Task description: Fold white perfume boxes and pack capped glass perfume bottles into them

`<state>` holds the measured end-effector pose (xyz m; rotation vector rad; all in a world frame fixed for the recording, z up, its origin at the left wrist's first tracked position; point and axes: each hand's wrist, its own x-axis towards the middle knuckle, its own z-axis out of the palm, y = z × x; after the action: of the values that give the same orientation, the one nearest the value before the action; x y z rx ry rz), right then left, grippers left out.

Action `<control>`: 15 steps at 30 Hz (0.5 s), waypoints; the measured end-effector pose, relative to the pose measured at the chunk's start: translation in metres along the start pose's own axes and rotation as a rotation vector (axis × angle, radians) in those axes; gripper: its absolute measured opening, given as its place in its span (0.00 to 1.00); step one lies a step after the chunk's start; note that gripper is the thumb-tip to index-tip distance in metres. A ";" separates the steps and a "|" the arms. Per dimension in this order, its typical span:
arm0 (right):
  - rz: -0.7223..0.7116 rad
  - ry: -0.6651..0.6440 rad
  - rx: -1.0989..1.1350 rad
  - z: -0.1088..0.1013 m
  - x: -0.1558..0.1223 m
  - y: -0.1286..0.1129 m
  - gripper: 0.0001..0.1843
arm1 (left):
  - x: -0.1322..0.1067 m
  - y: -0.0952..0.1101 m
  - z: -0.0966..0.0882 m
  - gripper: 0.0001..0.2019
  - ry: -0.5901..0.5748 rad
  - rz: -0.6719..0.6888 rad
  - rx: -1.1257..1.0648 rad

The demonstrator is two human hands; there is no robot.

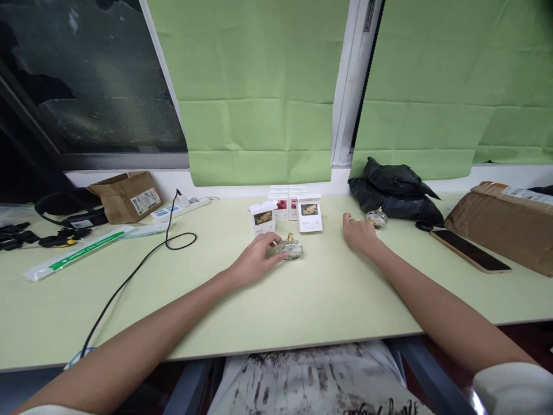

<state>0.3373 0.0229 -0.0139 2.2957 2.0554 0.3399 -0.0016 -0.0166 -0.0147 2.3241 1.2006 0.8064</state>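
My left hand (256,259) rests on the pale green table (276,305), its fingers curled against a small round glass bottle with a gold cap (291,248). My right hand (358,231) lies on the table farther right, fingers bent, just left of a second small glass bottle (375,218); whether it touches that bottle is unclear. Behind the first bottle stand small white boxes: one with an open flap (262,218), one upright (310,214), and others with red pictures (283,207).
A black plastic bag (395,190) lies at the back right, with a phone (470,251) and a brown parcel (505,225) beside it. At the left are a cardboard box (127,196), a power strip (179,210) with a black cable (138,271), and a plastic sleeve (78,252).
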 end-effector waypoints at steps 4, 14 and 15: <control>-0.028 0.008 -0.028 -0.002 -0.006 -0.009 0.36 | 0.001 -0.002 0.000 0.19 -0.004 0.008 0.002; -0.257 -0.060 -0.071 -0.015 -0.037 -0.033 0.35 | 0.001 -0.003 0.001 0.20 0.005 0.023 -0.020; -0.273 -0.070 -0.072 -0.016 -0.039 -0.034 0.34 | 0.001 -0.003 0.001 0.20 0.007 0.025 -0.018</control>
<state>0.2974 -0.0134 -0.0093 1.9246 2.2421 0.3098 -0.0028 -0.0142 -0.0168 2.3283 1.1641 0.8310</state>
